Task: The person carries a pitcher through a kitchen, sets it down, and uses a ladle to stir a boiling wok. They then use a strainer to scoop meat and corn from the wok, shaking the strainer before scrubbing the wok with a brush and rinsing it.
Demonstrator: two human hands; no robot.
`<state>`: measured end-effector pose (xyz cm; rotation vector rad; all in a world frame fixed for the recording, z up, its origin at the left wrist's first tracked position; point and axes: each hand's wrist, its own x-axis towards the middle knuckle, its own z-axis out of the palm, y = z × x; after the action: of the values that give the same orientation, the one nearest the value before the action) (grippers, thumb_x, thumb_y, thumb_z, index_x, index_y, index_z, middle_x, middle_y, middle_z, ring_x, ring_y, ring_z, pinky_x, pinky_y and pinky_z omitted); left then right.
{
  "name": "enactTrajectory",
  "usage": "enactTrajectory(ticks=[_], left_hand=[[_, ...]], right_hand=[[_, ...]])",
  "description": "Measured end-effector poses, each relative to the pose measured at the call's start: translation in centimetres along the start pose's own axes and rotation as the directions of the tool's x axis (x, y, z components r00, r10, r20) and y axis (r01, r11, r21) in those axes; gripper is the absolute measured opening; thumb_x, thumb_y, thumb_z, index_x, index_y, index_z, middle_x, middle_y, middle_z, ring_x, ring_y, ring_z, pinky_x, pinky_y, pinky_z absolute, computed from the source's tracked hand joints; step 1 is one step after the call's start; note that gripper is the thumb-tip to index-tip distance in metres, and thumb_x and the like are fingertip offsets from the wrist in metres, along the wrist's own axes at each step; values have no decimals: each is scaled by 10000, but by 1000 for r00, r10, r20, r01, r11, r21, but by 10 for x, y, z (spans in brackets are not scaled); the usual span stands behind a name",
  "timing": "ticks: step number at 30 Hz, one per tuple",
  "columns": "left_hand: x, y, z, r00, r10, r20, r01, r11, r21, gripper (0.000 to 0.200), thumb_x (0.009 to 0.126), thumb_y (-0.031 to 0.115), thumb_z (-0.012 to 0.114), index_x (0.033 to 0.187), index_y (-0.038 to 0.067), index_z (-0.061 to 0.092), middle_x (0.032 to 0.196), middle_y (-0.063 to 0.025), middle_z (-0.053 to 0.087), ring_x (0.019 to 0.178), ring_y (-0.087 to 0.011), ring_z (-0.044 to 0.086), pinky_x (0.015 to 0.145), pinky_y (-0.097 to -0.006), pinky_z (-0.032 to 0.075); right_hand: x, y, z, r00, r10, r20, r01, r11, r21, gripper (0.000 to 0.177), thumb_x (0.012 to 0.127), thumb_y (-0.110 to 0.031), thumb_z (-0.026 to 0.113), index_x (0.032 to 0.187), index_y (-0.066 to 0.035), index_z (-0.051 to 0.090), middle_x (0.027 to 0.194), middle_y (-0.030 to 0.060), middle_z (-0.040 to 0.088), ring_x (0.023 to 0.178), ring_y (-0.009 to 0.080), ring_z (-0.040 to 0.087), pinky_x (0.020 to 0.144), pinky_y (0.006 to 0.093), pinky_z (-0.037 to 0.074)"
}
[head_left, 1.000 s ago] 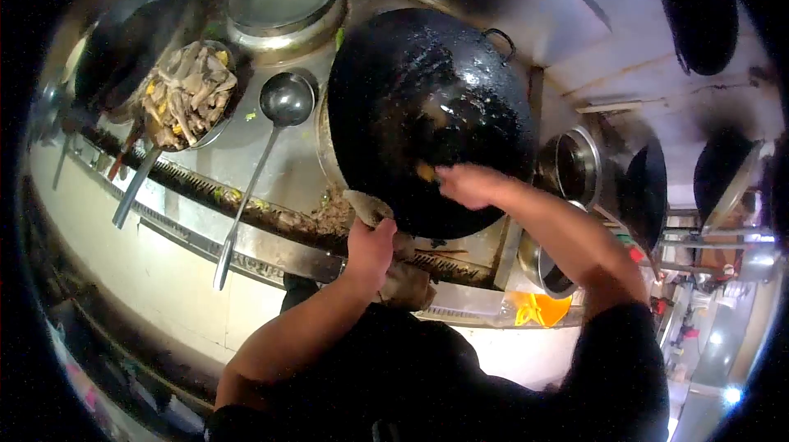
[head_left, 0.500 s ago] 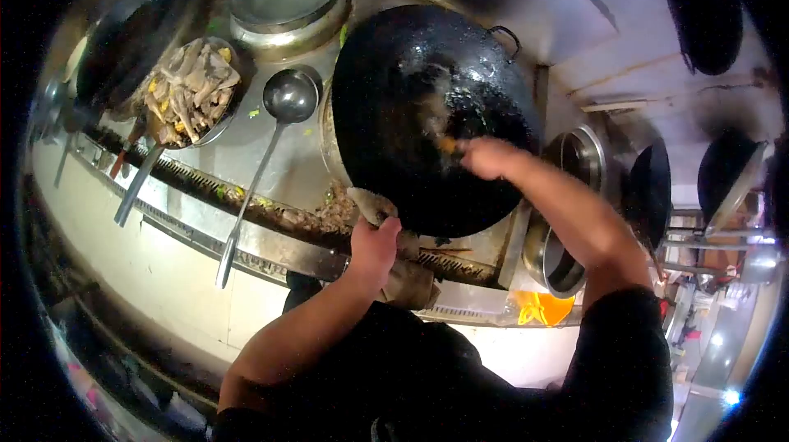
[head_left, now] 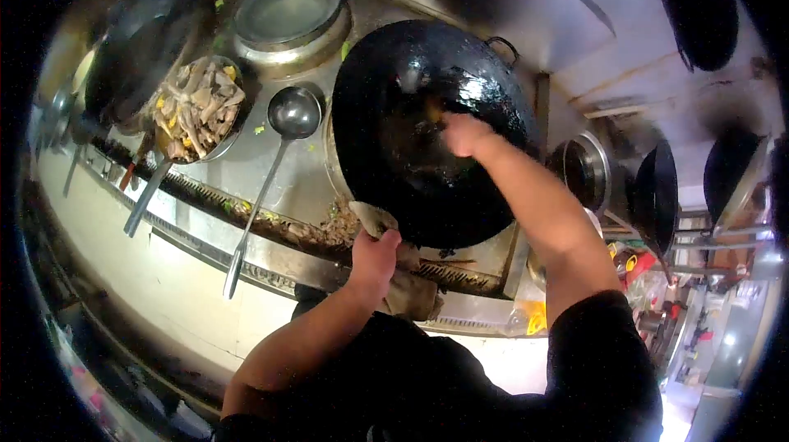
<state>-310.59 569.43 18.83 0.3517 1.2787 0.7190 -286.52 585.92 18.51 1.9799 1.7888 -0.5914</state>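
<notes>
A large black wok [head_left: 374, 154] sits on the stove with dark, wet-looking walls. At its near left rim, my left hand [head_left: 376, 259] is closed around a folded grey-brown cloth [head_left: 374, 218] and holds the wok through it; the part gripped under the cloth is hidden. Inside the wok, my right hand [head_left: 466, 134] is closed on what looks like a wok brush [head_left: 433, 111]. Only its brownish part shows, smeared by motion, and its tip is lost against the dark wok bottom.
Left of the wok lies a long-handled ladle [head_left: 294, 113]. Beyond it stands a metal pot [head_left: 288, 51] of cloudy liquid. A strainer [head_left: 156, 187] at the left holds cooked meat pieces [head_left: 201, 109]. Food scraps line the stove's front gutter [head_left: 304, 232]. A metal pot [head_left: 604, 166] stands at the right.
My right hand has moved farther into the wok, up and to the left, with the brush. My left hand keeps its hold at the rim. The whole view has shifted slightly.
</notes>
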Motion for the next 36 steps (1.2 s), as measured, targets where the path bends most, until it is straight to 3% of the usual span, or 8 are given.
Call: enactTrajectory(ticks=[4,8,11,15,19,23,28,36], left_hand=[[11,-12,-3,997,-38,62,41,998,-51,235,783,81,559,1012,33,538,880,-45,568,773,-153,533,694,-303,448],[8,-11,-3,1000,23,17,-22,1000,-21,246,778,98,563,1014,32,542,883,-49,575,786,-162,546,701,-305,451],[4,-3,-1,999,35,0,-35,997,74,245,776,104,564,1010,34,542,875,-48,572,773,-159,540,692,-308,448],[30,-26,-18,997,-30,72,12,970,242,249,775,115,574,1009,38,538,859,-47,564,747,-156,521,681,-315,438],[28,-25,-12,997,-47,63,43,997,60,249,780,113,580,1014,40,535,858,-43,564,748,-152,519,683,-308,435],[10,-12,-7,995,9,103,-12,1000,26,218,790,96,580,995,32,542,843,-34,566,750,-147,521,676,-304,436],[-14,-5,-19,977,142,158,-152,987,53,172,790,78,578,950,20,555,806,-33,566,704,-137,526,620,-289,441],[-29,6,-53,953,207,219,-267,919,290,183,764,73,574,917,-26,568,786,-45,588,695,-124,547,606,-280,453]], right_hand=[[-67,12,39,938,-306,165,314,949,-23,374,879,-306,462,1142,-50,538,1045,215,600,968,386,574,816,453,466],[-101,75,17,990,-57,131,106,909,-403,359,788,-153,519,1137,-84,568,987,141,648,919,298,634,716,421,519],[-20,92,-7,964,212,-160,-237,959,-154,379,837,-192,502,1196,-69,496,1050,175,633,951,319,626,782,434,507],[16,0,7,938,-108,-328,160,978,137,345,866,-238,467,1177,-90,478,942,207,629,898,388,604,777,479,473],[-68,-22,25,906,-423,-25,423,902,87,373,864,-259,473,1209,-116,480,930,211,631,869,396,605,763,467,472],[-156,22,3,945,-263,195,292,947,-137,491,876,-342,497,1344,-228,409,963,172,634,873,384,599,771,469,473],[-224,69,-4,975,46,-218,-10,986,167,511,877,-354,527,1355,-234,389,865,209,621,815,393,596,723,455,481],[-218,143,10,888,342,-308,-287,935,210,435,874,-324,510,1256,-120,475,934,196,634,891,379,599,775,460,482]])
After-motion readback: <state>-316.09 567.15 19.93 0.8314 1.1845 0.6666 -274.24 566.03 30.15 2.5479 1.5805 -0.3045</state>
